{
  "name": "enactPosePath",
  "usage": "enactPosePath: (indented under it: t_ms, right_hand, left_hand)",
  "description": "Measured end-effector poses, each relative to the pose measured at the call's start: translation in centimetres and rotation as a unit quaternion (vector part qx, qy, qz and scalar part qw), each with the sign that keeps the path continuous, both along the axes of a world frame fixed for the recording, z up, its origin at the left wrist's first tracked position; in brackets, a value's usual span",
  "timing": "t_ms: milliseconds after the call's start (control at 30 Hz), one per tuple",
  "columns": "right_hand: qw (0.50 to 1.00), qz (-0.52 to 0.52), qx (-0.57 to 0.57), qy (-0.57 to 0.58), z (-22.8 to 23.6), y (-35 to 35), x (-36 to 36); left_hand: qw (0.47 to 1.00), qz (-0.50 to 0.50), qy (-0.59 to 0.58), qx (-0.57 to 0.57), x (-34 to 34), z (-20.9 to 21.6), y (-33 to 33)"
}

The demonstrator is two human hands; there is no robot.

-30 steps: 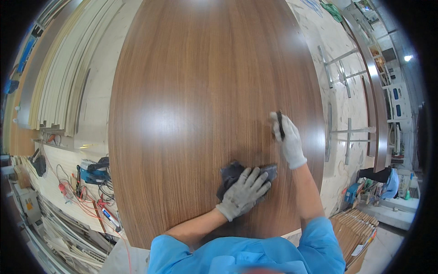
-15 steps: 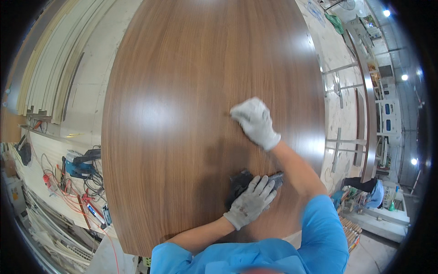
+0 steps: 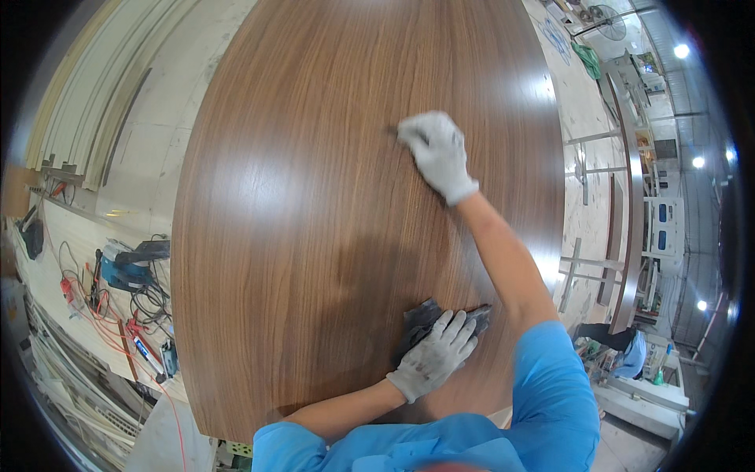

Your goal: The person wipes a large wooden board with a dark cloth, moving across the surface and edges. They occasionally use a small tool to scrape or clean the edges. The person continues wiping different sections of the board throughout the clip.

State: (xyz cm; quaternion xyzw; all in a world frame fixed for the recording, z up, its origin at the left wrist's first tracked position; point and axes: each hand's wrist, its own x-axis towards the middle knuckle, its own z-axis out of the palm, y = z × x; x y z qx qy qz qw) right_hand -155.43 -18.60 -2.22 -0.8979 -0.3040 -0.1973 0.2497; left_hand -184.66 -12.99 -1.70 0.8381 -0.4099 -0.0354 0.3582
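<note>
A large brown wood-grain panel (image 3: 259, 299) spreads out in front of me. Low on it, my left hand (image 3: 432, 360), in a stained pale grey glove, lies with fingers extended over a crumpled black cloth (image 3: 418, 318). The cloth shows on both sides of the fingers. Farther up the panel, my right hand (image 3: 437, 153), also gloved, is closed in a pinch. A small dark tip shows by its fingertips, too blurred to name. The hand's underside is hidden.
On the left bench lie a teal and black power tool (image 3: 126, 271), orange and black cords and a blue-white tube (image 3: 147, 355). Long pale boards (image 3: 86, 102) stand at the far left. On the right are metal rails (image 3: 572, 271), a dark panel and a bending person (image 3: 631, 354).
My right hand has moved farther up the panel, still closed. The left hand stays on the black cloth. The whole view has shifted slightly.
</note>
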Motion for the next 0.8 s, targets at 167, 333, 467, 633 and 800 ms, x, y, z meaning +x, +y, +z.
enactPosePath:
  t_ms: [167, 333, 467, 633, 800]
  right_hand:
    - [0.997, 0.067, -0.012, 0.043, 0.7, 2.2, 0.0]
    - [0.999, 0.001, 0.027, 0.023, 1.0, 4.3, 2.3]
    - [0.998, 0.06, -0.02, 0.0, -1.4, 5.5, 4.5]
    - [1.0, 0.016, 0.012, 0.01, -1.9, 8.0, 9.8]
    - [0.991, 0.123, -0.026, 0.04, 0.5, 11.0, 5.3]
  left_hand:
    - [1.0, 0.0, -0.023, 0.016, 0.0, 0.1, 0.2]
    - [1.0, -0.001, 0.004, 0.003, 0.0, 0.1, 0.1]
    - [1.0, 0.0, -0.021, 0.023, -0.1, 0.1, 0.2]
    - [1.0, -0.003, 0.014, -0.006, 0.0, 0.0, 0.2]
    - [1.0, -0.003, -0.014, 0.027, 0.0, 0.1, 0.2]
